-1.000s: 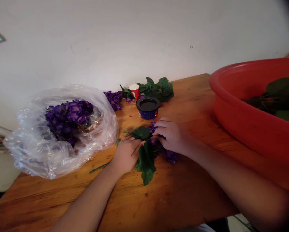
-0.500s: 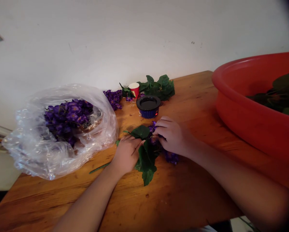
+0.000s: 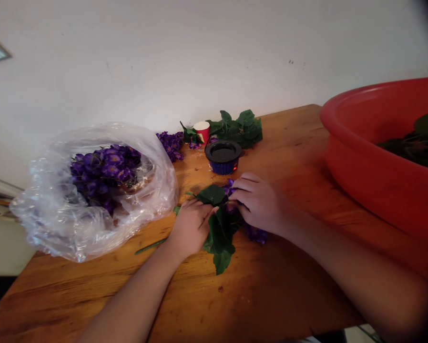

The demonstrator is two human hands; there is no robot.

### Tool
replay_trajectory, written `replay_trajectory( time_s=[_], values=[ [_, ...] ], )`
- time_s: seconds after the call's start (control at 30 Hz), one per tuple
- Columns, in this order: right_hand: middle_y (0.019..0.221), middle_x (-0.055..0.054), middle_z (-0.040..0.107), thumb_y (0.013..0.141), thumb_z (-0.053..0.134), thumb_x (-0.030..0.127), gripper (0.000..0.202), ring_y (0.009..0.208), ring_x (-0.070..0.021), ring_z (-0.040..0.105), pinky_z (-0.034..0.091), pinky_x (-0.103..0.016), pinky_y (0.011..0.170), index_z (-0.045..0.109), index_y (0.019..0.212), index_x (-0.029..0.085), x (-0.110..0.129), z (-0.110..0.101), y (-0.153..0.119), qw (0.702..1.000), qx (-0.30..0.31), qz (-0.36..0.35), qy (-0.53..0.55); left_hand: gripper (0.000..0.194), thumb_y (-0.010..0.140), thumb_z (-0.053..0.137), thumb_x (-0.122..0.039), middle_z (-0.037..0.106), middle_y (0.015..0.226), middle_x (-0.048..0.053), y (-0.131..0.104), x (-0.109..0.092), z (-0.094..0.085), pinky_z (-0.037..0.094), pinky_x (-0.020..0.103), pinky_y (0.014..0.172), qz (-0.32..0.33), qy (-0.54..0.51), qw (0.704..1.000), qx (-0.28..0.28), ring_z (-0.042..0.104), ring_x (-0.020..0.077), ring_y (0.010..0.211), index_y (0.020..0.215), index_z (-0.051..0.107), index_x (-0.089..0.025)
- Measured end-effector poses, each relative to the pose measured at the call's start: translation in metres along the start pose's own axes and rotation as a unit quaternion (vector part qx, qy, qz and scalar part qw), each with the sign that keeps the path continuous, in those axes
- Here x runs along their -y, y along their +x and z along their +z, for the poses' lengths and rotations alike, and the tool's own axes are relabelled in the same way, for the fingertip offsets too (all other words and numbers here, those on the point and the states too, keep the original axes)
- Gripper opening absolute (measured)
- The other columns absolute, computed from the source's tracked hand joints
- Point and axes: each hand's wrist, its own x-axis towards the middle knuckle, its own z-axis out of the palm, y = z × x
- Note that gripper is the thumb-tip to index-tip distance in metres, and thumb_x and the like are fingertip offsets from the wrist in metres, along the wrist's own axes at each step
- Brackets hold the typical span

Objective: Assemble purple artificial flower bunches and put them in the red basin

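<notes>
The flower spray [image 3: 223, 236] lay on the tabletop [image 3: 185, 300], beneath and between the two hands. The left hand [image 3: 188, 231] was closed over its leafy middle, fingers bent around the stem part, with the thumb beside the large green leaves. The right hand [image 3: 259, 202] had its fingers narrowed to a pinch on the spray's upper purple blossoms; exactly which bit sat between the fingertips was hidden. More blossoms showed below the right palm.

The bare green stem [image 3: 150, 246] emerged left of the left wrist, its end pointing left and slightly toward the person. From there the long axis ran rightward, rising a little away from the person, to the flowering end under the right hand. One leaf cluster hung off this line, its tip toward the near edge. Beyond the hands stood a blue pot [image 3: 223, 159].
</notes>
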Motion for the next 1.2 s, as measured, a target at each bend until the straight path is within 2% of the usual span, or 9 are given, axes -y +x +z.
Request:
replay_trajectory(
  time_s=[0.17, 0.3, 0.67, 0.87, 0.93, 1.03, 1.2],
  values=[
    [0.086, -0.009, 0.063, 0.083, 0.057, 0.012, 0.011, 0.086, -0.0231, 0.049, 0.036, -0.035, 0.067, 0.065, 0.078, 0.016, 0.005, -0.003, -0.001, 0.996, 0.008, -0.046, -0.078, 0.037, 0.095, 0.038, -0.030, 0.057, 0.066, 0.004, 0.000, -0.002, 0.000, 0.035, 0.031, 0.068, -0.008, -0.003, 1.000, 0.004, 0.053, 0.0177, 0.070, 0.061, 0.048, -0.018],
    [0.083, -0.008, 0.061, 0.084, 0.057, 0.014, 0.010, 0.084, -0.0231, 0.047, 0.033, -0.035, 0.065, 0.063, 0.075, 0.016, 0.007, 0.000, -0.001, 0.994, 0.024, -0.049, -0.100, 0.035, 0.093, 0.039, -0.028, 0.056, 0.065, 0.005, 0.000, -0.001, 0.001, 0.035, 0.032, 0.068, 0.000, 0.004, 1.000, -0.001, 0.053, 0.0177, 0.069, 0.061, 0.047, -0.018],
    [0.086, -0.009, 0.061, 0.082, 0.055, 0.008, 0.011, 0.087, -0.0232, 0.049, 0.037, -0.035, 0.070, 0.063, 0.080, 0.016, 0.006, 0.007, 0.000, 0.999, 0.026, -0.004, -0.029, 0.035, 0.093, 0.039, -0.027, 0.055, 0.064, 0.004, 0.000, -0.001, -0.002, 0.035, 0.031, 0.067, 0.010, -0.021, 1.000, 0.011, 0.052, 0.0168, 0.068, 0.060, 0.046, -0.017],
    [0.099, -0.008, 0.060, 0.084, 0.059, 0.015, 0.016, 0.094, -0.0223, 0.051, 0.039, -0.033, 0.073, 0.065, 0.098, 0.019, 0.001, 0.002, 0.002, 0.998, 0.026, 0.029, 0.047, 0.038, 0.096, 0.037, -0.029, 0.054, 0.063, 0.003, 0.000, 0.004, 0.001, 0.035, 0.029, 0.067, 0.012, -0.046, 0.999, -0.004, 0.052, 0.0154, 0.066, 0.062, 0.049, -0.017],
    [0.093, -0.007, 0.061, 0.085, 0.058, 0.017, 0.009, 0.091, -0.0217, 0.051, 0.037, -0.032, 0.070, 0.066, 0.089, 0.018, 0.000, 0.003, 0.001, 0.998, 0.040, 0.022, 0.037, 0.035, 0.093, 0.041, -0.026, 0.054, 0.062, 0.003, 0.000, 0.004, 0.001, 0.036, 0.029, 0.067, 0.013, -0.054, 0.998, -0.003, 0.052, 0.0154, 0.066, 0.061, 0.051, -0.017],
    [0.079, -0.007, 0.060, 0.086, 0.056, 0.014, 0.013, 0.084, -0.0208, 0.049, 0.034, -0.033, 0.067, 0.063, 0.076, 0.017, 0.000, 0.007, 0.001, 0.998, 0.059, 0.002, 0.005, 0.026, 0.086, 0.047, -0.017, 0.056, 0.062, 0.003, 0.002, 0.004, 0.000, 0.037, 0.029, 0.067, 0.013, -0.066, 0.998, 0.009, 0.053, 0.0161, 0.066, 0.060, 0.055, -0.017],
    [0.075, -0.007, 0.060, 0.083, 0.056, 0.011, 0.014, 0.082, -0.0213, 0.047, 0.032, -0.034, 0.067, 0.061, 0.071, 0.016, 0.005, 0.012, 0.000, 0.997, 0.061, -0.031, -0.023, 0.022, 0.078, 0.046, -0.009, 0.060, 0.065, 0.003, 0.004, 0.007, 0.002, 0.040, 0.029, 0.071, 0.036, -0.096, 0.995, 0.015, 0.055, 0.0166, 0.069, 0.063, 0.060, -0.017]
  ],
)
